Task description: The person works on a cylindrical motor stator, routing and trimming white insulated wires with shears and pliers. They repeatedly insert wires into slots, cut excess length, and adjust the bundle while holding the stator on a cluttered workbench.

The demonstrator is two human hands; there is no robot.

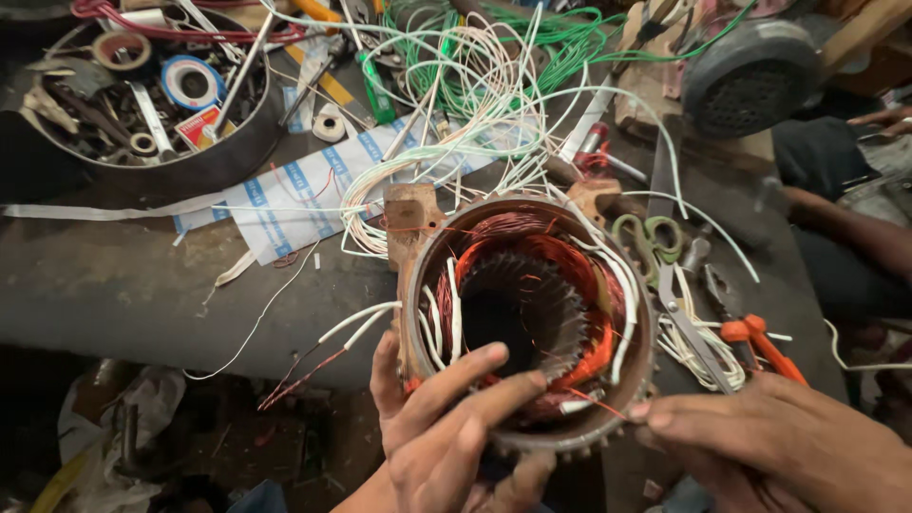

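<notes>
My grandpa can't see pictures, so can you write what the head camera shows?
Two bare hands, left hand and right hand, hold a round metal motor stator with copper-orange wire windings at the edge of a grey workbench. White and green loose wires, green-handled scissors and orange-handled pliers lie around it.

Bench [114,275]: dark, worn top. Rear left, round metal tray [223,157] w/ tape rolls & small tools. Ctr, white printed sheet [285,195] flat on surface. Green/white wire tangle [475,85] at rear ctr. Stator housing [527,318] stands at front edge. To its right: green-handled scissors [651,242], orange-handled pliers [760,347].
</notes>
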